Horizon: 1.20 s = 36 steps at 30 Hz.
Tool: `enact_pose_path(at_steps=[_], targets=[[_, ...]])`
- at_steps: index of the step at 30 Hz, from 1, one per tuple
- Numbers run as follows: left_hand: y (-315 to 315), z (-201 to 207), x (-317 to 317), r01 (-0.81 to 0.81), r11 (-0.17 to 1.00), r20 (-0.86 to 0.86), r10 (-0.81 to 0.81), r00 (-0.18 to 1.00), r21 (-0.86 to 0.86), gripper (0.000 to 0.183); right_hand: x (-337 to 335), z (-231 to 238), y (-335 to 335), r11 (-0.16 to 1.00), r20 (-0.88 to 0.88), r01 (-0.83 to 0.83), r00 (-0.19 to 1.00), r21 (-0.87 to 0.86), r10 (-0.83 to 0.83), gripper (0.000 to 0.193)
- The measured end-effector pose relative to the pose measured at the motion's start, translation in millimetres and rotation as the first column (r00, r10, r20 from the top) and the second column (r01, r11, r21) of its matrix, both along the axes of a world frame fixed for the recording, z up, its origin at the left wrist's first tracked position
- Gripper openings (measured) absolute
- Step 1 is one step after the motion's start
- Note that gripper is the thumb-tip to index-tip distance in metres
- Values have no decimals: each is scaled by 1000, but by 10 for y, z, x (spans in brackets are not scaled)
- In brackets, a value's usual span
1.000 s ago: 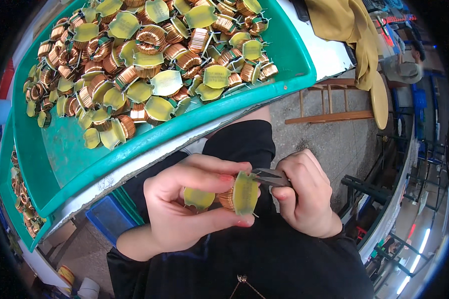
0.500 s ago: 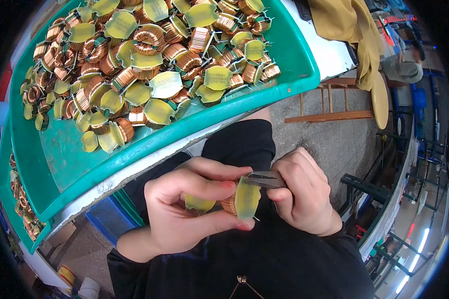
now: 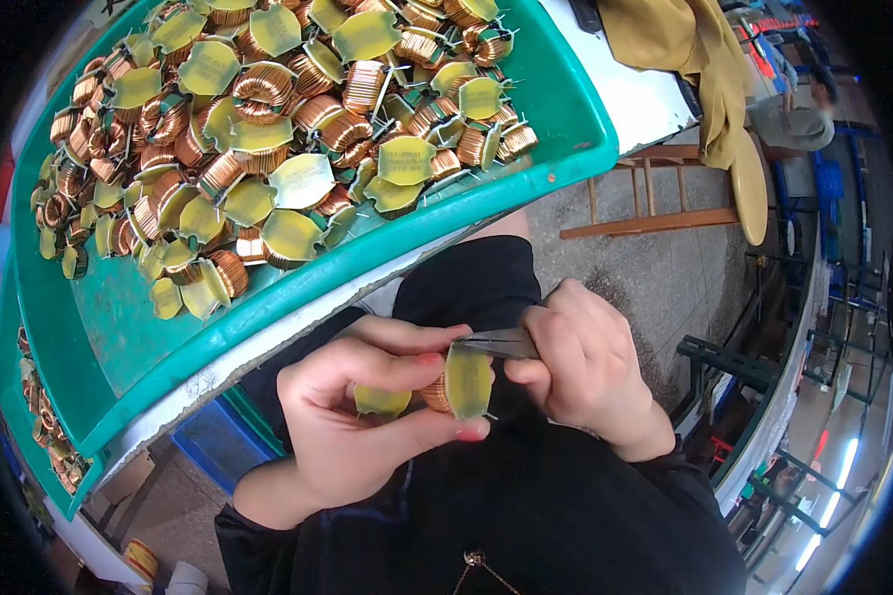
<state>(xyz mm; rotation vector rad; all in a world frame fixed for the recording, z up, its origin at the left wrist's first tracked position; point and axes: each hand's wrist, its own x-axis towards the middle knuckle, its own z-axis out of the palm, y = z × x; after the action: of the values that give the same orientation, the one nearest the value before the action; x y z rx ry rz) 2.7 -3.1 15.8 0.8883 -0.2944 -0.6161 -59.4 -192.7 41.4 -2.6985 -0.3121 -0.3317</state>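
1. Nearest, the person wears black clothes (image 3: 585,516), with a small round pendant (image 3: 474,558) on a thin chain.
2. The left hand (image 3: 327,426) is in front of the clothes. Its thumb and fingers pinch a copper coil (image 3: 435,394) with a yellow plate (image 3: 468,385) on its right side. The plate stands on edge, with its flat face to the right.
3. A second yellow plate (image 3: 382,401) sits inside the same hand, just left of the coil. I cannot tell what is behind it.
4. The right hand (image 3: 590,367) is to the right, with its fingers curled tight around grey metal pliers (image 3: 504,343). The pliers point left, and their tip is at the far edge of the first plate. I cannot tell if the tip bites a wire.
5. To the left, low down, there is a blue box (image 3: 216,441).
6. Past the hands, a big green tray (image 3: 124,322) sits on a white table (image 3: 655,104). A big pile of coils with yellow plates (image 3: 268,149) fills most of it.
7. Far right, there is a wooden stool (image 3: 650,224) on the floor, and a mustard cloth (image 3: 670,40) hangs near it.
8. Farthest right, I see another person (image 3: 794,124).
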Motion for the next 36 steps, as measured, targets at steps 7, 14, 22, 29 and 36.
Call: enact_pose_path(at_steps=[7,14,22,29,36], targets=[[-82,-18,-52,-113,988,87,104,991,106,40,-8,-32,10,993,42,50,998,-106,-46,25],[-131,-28,29,-60,998,8,60,998,4,41,-42,7,47,989,-56,145,988,33,-143,26],[-71,81,43,26,958,-474,-165,865,-287,36,-14,7,-43,969,-97,106,992,221,-86,27],[-23,21,47,112,887,-589,-387,709,-448,36,-8,-2,-15,977,-89,29,996,210,-11,29],[-22,7,60,179,912,-609,-382,695,-368,37,36,13,-21,992,-45,-16,999,125,22,30]])
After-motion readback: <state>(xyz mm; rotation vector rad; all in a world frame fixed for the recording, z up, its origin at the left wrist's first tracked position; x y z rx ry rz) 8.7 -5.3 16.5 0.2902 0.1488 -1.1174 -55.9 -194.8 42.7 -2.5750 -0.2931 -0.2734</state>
